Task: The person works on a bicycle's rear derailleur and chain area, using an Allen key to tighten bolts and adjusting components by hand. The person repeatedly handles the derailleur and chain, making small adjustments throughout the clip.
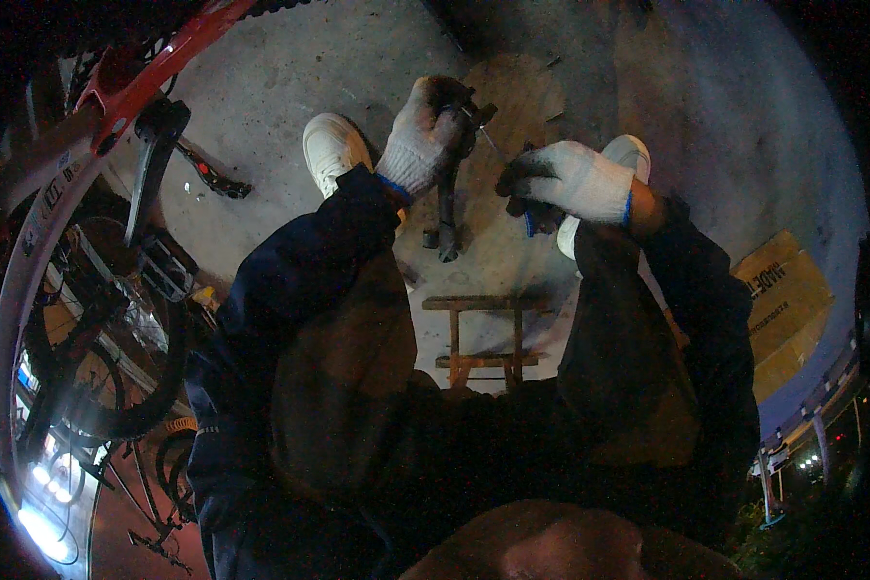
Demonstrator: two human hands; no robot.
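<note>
Both hands wear white knitted gloves with blue cuffs. My left hand (420, 142) is closed on a long black bar-shaped part (446, 208), which has a bracket-like upper end and hangs downward between my legs. A thin silvery piece (490, 145) sticks out from its top toward the right. My right hand (575, 182), to the right, has curled fingers around a dark object with some blue on it (539, 218); its exact kind is too dim to make out. My white shoes (329, 145) show behind the hands.
A red bicycle frame (135, 82) with a crank (150, 145) and pedal (169, 269) stands at my left, more bicycles beyond. A small dark part (217, 179) lies on the concrete floor. Under me is a low wooden stool (469, 304). Flattened cardboard (783, 333) lies at right.
</note>
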